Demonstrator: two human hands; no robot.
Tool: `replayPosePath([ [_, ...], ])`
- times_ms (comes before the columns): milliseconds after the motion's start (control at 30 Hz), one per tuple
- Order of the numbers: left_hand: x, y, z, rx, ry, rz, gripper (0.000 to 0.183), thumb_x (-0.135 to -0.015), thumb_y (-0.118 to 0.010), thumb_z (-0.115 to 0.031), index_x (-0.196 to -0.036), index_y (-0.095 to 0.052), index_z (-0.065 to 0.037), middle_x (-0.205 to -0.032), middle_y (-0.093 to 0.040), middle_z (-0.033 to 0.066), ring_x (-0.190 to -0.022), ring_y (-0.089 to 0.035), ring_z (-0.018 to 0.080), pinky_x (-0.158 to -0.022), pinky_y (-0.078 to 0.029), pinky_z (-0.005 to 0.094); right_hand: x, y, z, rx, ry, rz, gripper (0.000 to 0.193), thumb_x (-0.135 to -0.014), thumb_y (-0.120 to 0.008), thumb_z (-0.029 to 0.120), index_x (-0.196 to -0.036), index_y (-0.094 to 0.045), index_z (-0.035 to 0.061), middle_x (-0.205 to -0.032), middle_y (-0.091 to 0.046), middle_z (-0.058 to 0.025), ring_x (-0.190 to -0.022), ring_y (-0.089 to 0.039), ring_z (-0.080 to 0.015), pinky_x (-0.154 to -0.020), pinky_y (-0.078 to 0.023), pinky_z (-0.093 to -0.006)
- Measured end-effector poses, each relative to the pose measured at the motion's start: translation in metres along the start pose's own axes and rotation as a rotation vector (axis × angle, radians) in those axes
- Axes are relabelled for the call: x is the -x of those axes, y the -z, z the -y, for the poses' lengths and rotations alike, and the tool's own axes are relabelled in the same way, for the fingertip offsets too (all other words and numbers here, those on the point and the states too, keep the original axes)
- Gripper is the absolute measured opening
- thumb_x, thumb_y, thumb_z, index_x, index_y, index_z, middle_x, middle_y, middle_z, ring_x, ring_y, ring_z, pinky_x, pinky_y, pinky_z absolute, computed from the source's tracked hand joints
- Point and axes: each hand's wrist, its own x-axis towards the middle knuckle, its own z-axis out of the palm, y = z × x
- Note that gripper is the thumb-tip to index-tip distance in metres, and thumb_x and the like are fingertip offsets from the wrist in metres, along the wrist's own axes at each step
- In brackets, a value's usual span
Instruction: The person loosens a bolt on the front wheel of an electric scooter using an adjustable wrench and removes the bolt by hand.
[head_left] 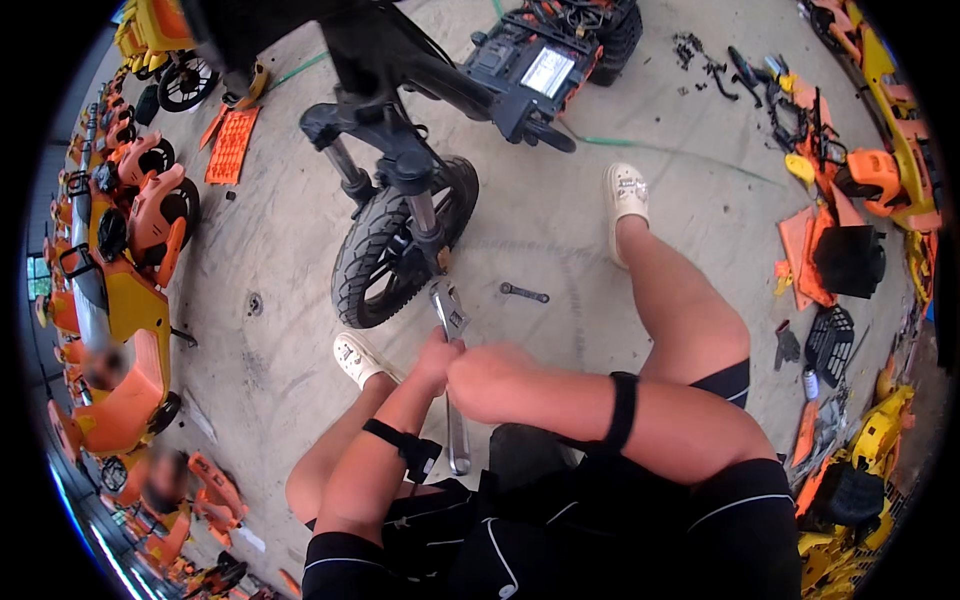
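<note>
A chrome adjustable wrench point(458, 440) points away from me, its head close to the lower end of a front fork leg point(424, 212). Whether its jaws touch the axle end there, I cannot tell. My left hand point(436, 362) is closed around the handle below the head. Just to the right, my right hand point(490, 380) is also closed on the handle, its fingers partly hidden behind the fist. The black-tyred front wheel point(362, 265) stands on the floor between the fork legs, turned at an angle.
A short dark bar with ringed ends point(525, 293) lies on the concrete floor point(560, 375). Behind the wheel is a black unit with a white label point(548, 70). Orange and yellow vehicles point(135, 300) line the left; loose panels and a black crate point(848, 260) lie right.
</note>
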Motion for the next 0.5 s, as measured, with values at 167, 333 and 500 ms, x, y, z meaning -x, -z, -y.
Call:
replayPosePath([
  [167, -0.002, -0.004, 0.046, -0.445, -0.381, -0.149, 0.041, -0.100, -0.056, -0.024, -0.133, -0.053, 0.000, -0.115, -0.071, 0.0240, -0.110, -0.068, 0.0389, -0.095, -0.052, 0.0463, 0.032, 0.050, -0.024, 0.353, 0.154, -0.797, 0.021, -0.082, -0.068, 0.019, -0.096, -0.067, 0.0024, -0.095, -0.068, -0.0140, -0.091, -0.067, -0.0304, -0.080, -0.052, -0.0401],
  [333, 0.004, 0.014, 0.070, -0.683, -0.234, -0.204, 0.035, -0.102, -0.052, -0.020, -0.132, -0.050, -0.002, -0.109, -0.066, 0.0356, -0.105, -0.063, 0.0537, -0.088, -0.050, 0.0572, 0.050, 0.124, -0.038, 0.110, 0.208, -1.118, 0.014, -0.078, -0.068, 0.014, -0.089, -0.070, 0.0050, -0.084, -0.072, -0.0116, -0.083, -0.071, -0.0278, -0.072, -0.054, -0.0400],
  [500, 0.021, -0.008, 0.018, -0.612, -0.303, -0.318, 0.033, -0.102, -0.050, -0.014, -0.133, -0.049, -0.002, -0.108, -0.066, 0.0338, -0.103, -0.064, 0.0525, -0.086, -0.051, 0.0556, 0.063, 0.137, -0.039, 0.098, 0.215, -1.148, 0.020, -0.075, -0.072, 0.013, -0.092, -0.070, 0.0031, -0.086, -0.072, -0.0128, -0.083, -0.072, -0.0296, -0.071, -0.055, -0.0407],
])
